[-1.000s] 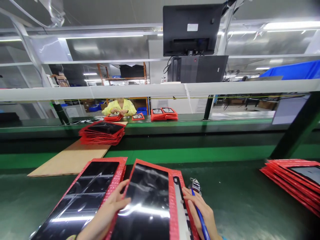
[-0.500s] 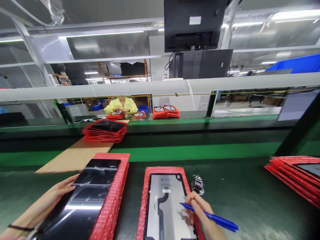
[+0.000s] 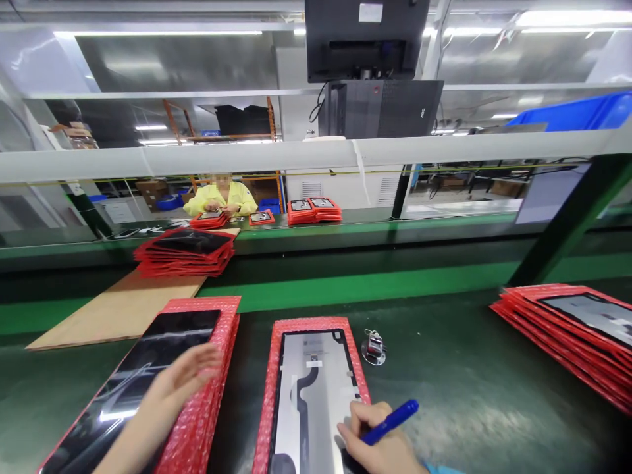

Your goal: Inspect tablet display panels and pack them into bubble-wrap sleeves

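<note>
My right hand (image 3: 378, 440) is closed around a blue pen (image 3: 397, 418), resting at the lower right of a flat panel (image 3: 326, 395) with a silver back. The panel has a black border and a dark ribbon strip, and lies on red bubble wrap (image 3: 269, 388). My left hand (image 3: 187, 378) is stretched out with nothing in it, over the right edge of a glossy black screen panel (image 3: 148, 355). That panel lies on a stack of red bubble-wrap sleeves (image 3: 217, 388); I cannot tell whether the hand touches it.
A small metal object on a clear round base (image 3: 374, 349) stands right of the silver panel. Stacked red sleeves with panels (image 3: 567, 336) lie at the right. Farther off are a brown board (image 3: 113, 309), another red stack (image 3: 185, 253) and a person in yellow (image 3: 222, 196).
My left hand has left the black panel's left edge and moved right across it. My right hand has shifted down the silver panel, and the pen's rear now points up to the right.
</note>
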Action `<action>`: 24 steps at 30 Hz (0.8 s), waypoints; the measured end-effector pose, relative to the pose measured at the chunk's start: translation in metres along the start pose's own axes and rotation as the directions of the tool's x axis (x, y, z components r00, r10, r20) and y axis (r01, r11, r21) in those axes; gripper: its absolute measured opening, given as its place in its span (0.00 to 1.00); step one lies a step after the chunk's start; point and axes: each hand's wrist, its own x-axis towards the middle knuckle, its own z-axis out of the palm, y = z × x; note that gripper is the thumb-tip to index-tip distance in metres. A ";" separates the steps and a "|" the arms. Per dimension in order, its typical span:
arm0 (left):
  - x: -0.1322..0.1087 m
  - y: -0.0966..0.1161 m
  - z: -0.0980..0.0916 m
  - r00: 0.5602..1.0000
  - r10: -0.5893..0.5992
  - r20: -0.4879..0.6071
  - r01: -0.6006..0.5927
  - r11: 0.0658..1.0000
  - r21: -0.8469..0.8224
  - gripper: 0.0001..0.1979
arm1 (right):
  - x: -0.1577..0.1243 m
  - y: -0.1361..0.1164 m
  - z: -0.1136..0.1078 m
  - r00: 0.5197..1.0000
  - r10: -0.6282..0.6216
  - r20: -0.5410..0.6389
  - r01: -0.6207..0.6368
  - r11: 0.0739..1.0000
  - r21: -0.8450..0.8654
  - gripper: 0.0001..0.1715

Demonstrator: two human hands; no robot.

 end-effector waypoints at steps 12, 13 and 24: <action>-0.033 -0.024 0.074 0.852 -0.334 0.403 0.405 0.908 -0.104 0.18 | 0.001 -0.006 0.002 1.000 -0.010 0.022 0.008 0.997 0.079 0.20; -0.032 -0.022 0.075 0.853 -0.348 0.389 0.425 0.896 -0.128 0.17 | 0.001 -0.005 0.002 1.000 0.009 0.007 -0.010 0.993 0.118 0.21; -0.036 -0.016 0.125 0.826 -0.236 0.512 0.352 0.925 -0.143 0.20 | 0.010 -0.002 0.004 0.988 0.142 0.067 -0.154 0.781 0.605 0.32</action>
